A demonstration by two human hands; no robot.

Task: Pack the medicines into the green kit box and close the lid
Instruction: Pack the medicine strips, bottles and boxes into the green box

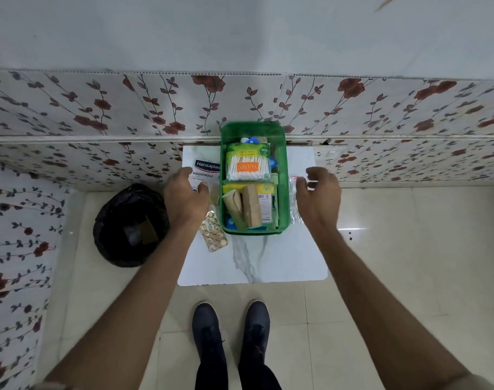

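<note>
The green kit box (282, 175) stands open on a small white marble-patterned table (268, 257), its lid (251, 129) tilted back against the wall. Inside lie a cotton-swab pack (247, 166), brown paper rolls (245, 208) and other packets. My left hand (185, 197) hovers left of the box over a Hansaplast box (206, 171), fingers curled and apart, holding nothing that I can see. A gold blister strip (213, 233) lies just below that hand. My right hand (320, 194) is right of the box, fingers touching a clear plastic packet (295, 201) beside the box wall.
A bin lined with a black bag (131, 225) stands on the floor left of the table. Floral-patterned wall panels (99, 114) run behind and to the left. My two dark shoes (230, 330) stand on the beige floor tiles in front of the table.
</note>
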